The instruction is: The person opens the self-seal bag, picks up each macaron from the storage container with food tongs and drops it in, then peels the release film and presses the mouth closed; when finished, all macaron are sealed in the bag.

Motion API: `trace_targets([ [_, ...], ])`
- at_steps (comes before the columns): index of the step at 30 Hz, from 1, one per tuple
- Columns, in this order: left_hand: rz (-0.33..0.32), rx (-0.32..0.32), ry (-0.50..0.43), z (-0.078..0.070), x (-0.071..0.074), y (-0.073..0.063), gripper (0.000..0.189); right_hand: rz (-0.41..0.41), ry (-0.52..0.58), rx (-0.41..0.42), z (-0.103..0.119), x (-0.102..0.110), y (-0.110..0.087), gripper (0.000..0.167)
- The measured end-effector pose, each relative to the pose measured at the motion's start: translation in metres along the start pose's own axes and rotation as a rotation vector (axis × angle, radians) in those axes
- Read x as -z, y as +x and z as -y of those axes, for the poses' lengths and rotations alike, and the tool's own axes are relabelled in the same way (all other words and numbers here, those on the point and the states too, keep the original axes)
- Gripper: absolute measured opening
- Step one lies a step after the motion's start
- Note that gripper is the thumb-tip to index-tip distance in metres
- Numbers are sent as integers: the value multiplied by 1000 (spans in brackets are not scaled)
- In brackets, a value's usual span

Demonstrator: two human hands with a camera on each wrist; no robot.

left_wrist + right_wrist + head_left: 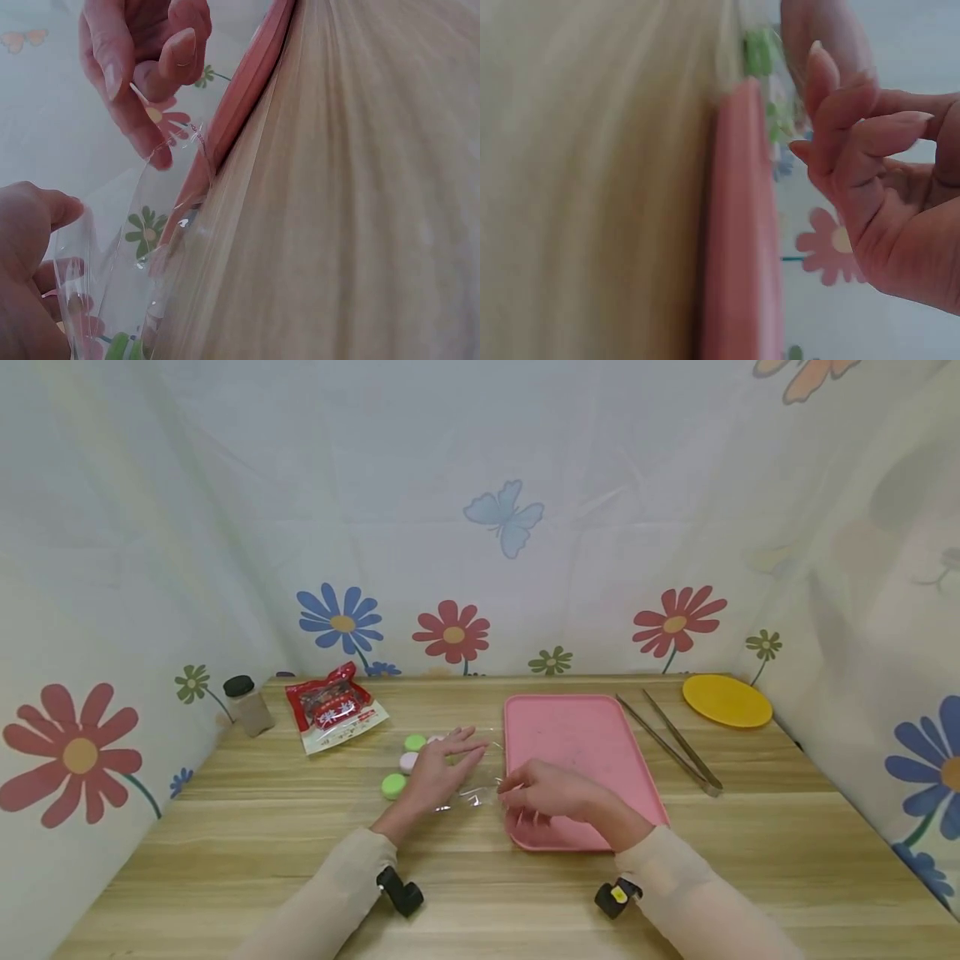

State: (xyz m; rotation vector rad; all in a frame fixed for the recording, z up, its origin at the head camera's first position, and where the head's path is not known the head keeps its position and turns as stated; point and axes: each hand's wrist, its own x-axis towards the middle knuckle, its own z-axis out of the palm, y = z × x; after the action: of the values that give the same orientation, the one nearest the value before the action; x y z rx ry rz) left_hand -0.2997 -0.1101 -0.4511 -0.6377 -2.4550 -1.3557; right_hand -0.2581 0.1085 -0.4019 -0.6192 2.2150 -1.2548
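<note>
A clear plastic bag (476, 793) lies left of the pink tray (577, 735), with green macarons (393, 786) and a pale macaron (408, 763) toward its left end. My left hand (435, 774) lies over the bag with its fingers extended, hiding part of the contents. In the left wrist view, clear film rises beside that hand's thumb (67, 208). My right hand (551, 793) hovers over the tray's left side, fingers loosely bent. Its lowest fingertip (160, 157) is right at the bag's edge in the left wrist view, and nothing shows within its palm.
At the back left stand a black-capped jar (249, 706) and a red and white food packet (335, 708). Metal tongs (675, 747) lie right of the tray. A yellow plate (727, 700) sits at the table's back right corner, near the flowered curtain (570, 610).
</note>
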Motion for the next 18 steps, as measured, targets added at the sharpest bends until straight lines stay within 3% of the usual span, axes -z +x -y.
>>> trace_targets([
  [4, 4, 7, -4, 0, 1, 1, 25, 43, 228, -58, -5, -11, 6, 41],
  [8, 6, -14, 1, -1, 2, 2, 28, 22, 394, -79, -6, -19, 10, 46],
  [18, 4, -13, 17, -1, 3, 3, 26, -3, 506, -94, -5, -25, 13, 45],
])
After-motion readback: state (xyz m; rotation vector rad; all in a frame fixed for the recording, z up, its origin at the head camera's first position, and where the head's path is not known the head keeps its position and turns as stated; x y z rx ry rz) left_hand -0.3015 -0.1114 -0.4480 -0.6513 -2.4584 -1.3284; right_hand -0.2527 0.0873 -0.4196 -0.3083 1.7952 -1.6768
